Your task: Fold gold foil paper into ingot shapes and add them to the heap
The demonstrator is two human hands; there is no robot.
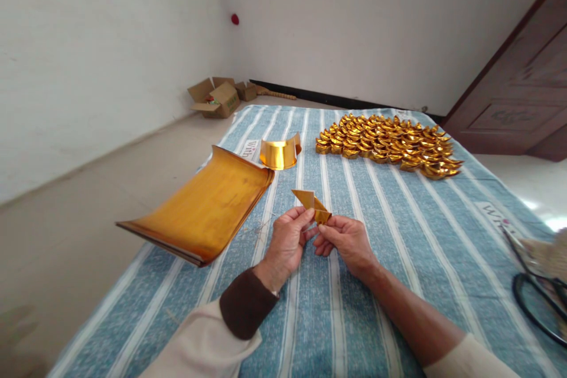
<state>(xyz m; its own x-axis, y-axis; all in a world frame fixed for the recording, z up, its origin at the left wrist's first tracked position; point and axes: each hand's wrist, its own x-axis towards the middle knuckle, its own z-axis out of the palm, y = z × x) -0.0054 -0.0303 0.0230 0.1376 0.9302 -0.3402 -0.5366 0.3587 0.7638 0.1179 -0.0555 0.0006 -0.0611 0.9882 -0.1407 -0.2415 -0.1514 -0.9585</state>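
Both the left hand and the right hand pinched a small folded gold-foil paper piece above the blue striped bedsheet, beside a stack of gold paper sheets.

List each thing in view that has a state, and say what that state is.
Small gold foil paper piece: part-folded, pinched by left hand and right hand.
Stack of gold foil sheets: flat, edges curling.
Curled gold strip: standing.
Folded gold ingots: finished, grouped.
Cardboard boxes: open.

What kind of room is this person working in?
Probably a plain room in a home, used for handcraft. The hands fold gold paper over a striped blue cloth that looks like bedding; open cardboard boxes sit on the bare floor by a white wall, and a dark wooden door stands at right.
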